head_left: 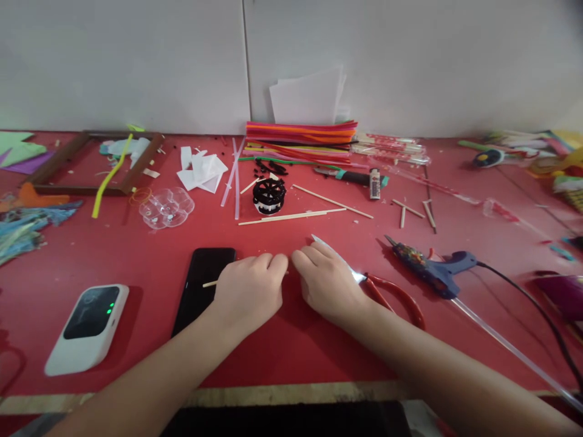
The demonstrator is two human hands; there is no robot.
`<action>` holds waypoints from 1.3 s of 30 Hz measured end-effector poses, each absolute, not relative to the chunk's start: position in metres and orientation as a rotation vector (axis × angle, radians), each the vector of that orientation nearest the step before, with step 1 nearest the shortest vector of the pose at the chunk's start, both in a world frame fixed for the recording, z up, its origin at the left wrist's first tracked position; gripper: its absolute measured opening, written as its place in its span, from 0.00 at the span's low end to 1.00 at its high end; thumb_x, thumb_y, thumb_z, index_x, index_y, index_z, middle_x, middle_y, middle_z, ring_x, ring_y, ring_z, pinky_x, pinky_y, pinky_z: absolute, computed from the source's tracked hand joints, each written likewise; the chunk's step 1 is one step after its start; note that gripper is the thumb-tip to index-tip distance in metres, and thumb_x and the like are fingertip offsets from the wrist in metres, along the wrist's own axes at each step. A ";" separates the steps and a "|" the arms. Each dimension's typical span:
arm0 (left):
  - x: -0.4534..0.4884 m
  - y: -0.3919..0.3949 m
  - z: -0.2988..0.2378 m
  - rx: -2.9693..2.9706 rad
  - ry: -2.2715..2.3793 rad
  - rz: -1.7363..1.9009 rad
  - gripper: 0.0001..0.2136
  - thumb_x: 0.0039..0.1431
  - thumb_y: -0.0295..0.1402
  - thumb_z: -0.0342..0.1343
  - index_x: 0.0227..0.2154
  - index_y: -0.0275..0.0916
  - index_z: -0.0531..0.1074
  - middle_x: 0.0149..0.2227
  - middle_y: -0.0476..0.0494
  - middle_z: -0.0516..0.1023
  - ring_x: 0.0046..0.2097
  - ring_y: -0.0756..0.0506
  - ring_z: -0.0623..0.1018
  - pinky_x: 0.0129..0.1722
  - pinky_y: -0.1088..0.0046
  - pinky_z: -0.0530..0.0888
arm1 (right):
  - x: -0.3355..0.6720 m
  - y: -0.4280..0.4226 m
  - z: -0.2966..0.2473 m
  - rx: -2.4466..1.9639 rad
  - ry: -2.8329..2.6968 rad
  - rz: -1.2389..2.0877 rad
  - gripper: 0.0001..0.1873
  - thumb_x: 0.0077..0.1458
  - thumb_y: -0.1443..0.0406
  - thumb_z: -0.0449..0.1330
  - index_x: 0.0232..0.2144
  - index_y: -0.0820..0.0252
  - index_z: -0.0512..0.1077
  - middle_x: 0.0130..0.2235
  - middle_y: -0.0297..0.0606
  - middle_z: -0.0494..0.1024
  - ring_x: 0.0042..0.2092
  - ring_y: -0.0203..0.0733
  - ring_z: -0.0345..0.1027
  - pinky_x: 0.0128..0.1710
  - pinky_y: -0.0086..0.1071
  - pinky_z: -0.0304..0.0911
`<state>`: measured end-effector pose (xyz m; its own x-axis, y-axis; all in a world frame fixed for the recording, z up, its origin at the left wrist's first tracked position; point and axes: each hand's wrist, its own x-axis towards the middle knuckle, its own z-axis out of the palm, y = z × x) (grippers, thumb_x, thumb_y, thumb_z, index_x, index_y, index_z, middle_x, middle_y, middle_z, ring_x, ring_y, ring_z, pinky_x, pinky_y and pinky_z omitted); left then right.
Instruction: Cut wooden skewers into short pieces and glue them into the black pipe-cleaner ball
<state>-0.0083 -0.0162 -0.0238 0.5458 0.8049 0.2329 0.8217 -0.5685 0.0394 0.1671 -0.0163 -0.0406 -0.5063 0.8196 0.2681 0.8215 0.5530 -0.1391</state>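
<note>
My left hand (252, 285) is closed around a thin wooden stick (209, 284); its pale end pokes out on the left, over a black phone (207, 273). A short tip also seems to show by the thumb side. Close to it, my right hand (328, 280) is a fist, knuckles up, and what its fingers hold is hidden. Under and beside that fist lie red-handled scissors (401, 297), their silver blade pointing away. Beyond the hands stands a small black and white wheel-like piece (268, 195), with long wooden sticks (291, 216) around it.
A blue glue gun (430, 267) with a cord and clear glue stick lies right. A white device with a screen (88, 328) sits left. Farther back are a brown frame (91, 191), white paper pieces (204, 170), colourful pipe cleaners (300, 133), a cutter (350, 176) and a small bottle (374, 184).
</note>
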 end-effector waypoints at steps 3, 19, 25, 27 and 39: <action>-0.014 -0.014 -0.023 -2.777 -1.299 -0.388 0.08 0.52 0.22 0.48 0.28 0.39 0.70 0.23 0.48 0.75 0.23 0.45 0.75 0.20 0.70 0.59 | 0.175 -0.014 -0.041 -1.228 -2.513 -0.007 0.15 0.53 0.78 0.46 0.25 0.57 0.65 0.26 0.36 0.67 0.30 0.42 0.55 0.36 0.34 0.57; -0.017 -0.013 -0.017 -2.801 -1.273 -0.644 0.10 0.57 0.22 0.47 0.31 0.39 0.72 0.25 0.48 0.76 0.27 0.46 0.77 0.23 0.71 0.64 | 0.176 -0.018 -0.029 -1.070 -2.287 0.008 0.16 0.62 0.76 0.47 0.31 0.60 0.72 0.26 0.37 0.70 0.30 0.41 0.59 0.33 0.33 0.62; -0.016 -0.012 -0.017 -2.793 -1.282 -0.507 0.11 0.56 0.21 0.47 0.31 0.38 0.73 0.24 0.47 0.76 0.26 0.43 0.77 0.21 0.70 0.63 | 0.178 -0.019 -0.031 -1.034 -2.269 0.022 0.14 0.62 0.75 0.51 0.38 0.61 0.76 0.30 0.39 0.77 0.34 0.41 0.69 0.38 0.34 0.70; -0.016 -0.013 -0.017 -2.822 -1.290 -0.551 0.11 0.55 0.21 0.46 0.31 0.38 0.74 0.25 0.47 0.77 0.26 0.43 0.78 0.22 0.70 0.64 | 0.179 -0.020 -0.030 -1.018 -2.225 0.033 0.13 0.62 0.75 0.52 0.40 0.61 0.76 0.32 0.40 0.79 0.36 0.40 0.72 0.40 0.35 0.71; -0.017 -0.012 -0.018 -2.996 -1.351 -0.850 0.10 0.56 0.21 0.46 0.32 0.38 0.71 0.27 0.47 0.79 0.29 0.45 0.80 0.26 0.72 0.69 | 0.182 -0.017 -0.026 -0.824 -2.107 0.072 0.11 0.59 0.77 0.58 0.39 0.61 0.75 0.32 0.40 0.81 0.37 0.41 0.75 0.40 0.37 0.75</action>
<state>-0.0165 -0.0124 -0.0184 0.5647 0.7542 0.3352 0.6285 -0.6562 0.4176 0.1821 -0.0166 -0.0258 -0.4214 0.5798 0.6973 0.5309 0.7811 -0.3287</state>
